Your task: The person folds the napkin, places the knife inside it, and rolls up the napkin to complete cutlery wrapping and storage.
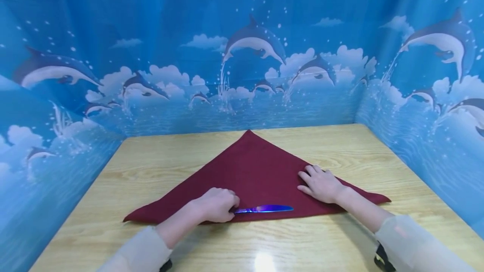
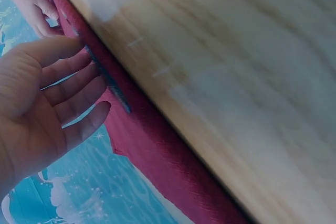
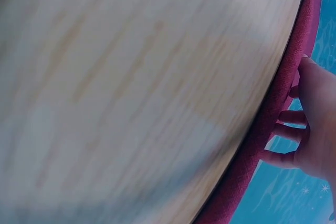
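Count: one dark-red fabric napkin, in a triangle [image 1: 261, 167]; one shiny blue-purple metal knife [image 1: 274, 208]; two bare hands; two pale sleeves [image 1: 419, 242]; one light wood-grain counter [image 1: 162, 154].

Knife lies on the napkin, just inside its near edge, about mid-length. Long axis runs left to right, nearly parallel to that edge; rounded blade tip points right, handle left. Blade is glossy, blue shading to violet. Napkin sits on the counter, long edge toward the person, one corner pointing away, the other two left and right; looks mostly smooth, plain, matte.

Left hand [image 1: 217, 205] pinches the knife handle, fingers bent; how firmly, can't tell. Right hand [image 1: 322, 184] is released, fingers spread, resting on the napkin's right part, well apart from the blade. Blue dolphin-print curtain [image 1: 170, 32] behind and both sides.
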A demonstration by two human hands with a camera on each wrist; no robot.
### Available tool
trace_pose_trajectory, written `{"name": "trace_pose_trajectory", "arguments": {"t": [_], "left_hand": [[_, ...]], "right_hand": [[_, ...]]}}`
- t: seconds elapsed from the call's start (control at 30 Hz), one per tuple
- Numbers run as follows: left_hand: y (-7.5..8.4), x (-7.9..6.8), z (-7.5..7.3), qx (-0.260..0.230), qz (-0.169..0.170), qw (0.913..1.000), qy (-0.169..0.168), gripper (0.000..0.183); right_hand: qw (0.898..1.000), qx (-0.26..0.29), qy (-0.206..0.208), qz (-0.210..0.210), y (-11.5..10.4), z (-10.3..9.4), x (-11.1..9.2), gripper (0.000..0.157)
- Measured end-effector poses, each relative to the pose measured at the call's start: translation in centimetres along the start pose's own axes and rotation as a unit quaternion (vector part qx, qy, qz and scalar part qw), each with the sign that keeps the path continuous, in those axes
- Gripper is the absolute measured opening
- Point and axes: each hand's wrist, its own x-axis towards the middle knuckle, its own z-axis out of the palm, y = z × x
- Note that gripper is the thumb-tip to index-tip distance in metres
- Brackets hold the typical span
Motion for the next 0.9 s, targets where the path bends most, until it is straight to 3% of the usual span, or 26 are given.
{"name": "trace_pose_trajectory", "arguments": {"t": [0.53, 0.9], "left_hand": [[-0.34, -0.29, 0.41, -0.008, 0.036, 0.9993, 0.008, 0.014], [-0.32, -0.37, 0.43, 0.004, 0.042, 0.9991, -0.002, 0.01]], "right_hand": [[1.0, 0.0, -0.005, 0.004, -0.24, -0.21, 0.04, 0.046], [1.0, -0.001, -0.009, 0.004, -0.3, -0.29, 0.12, 0.046]]}}
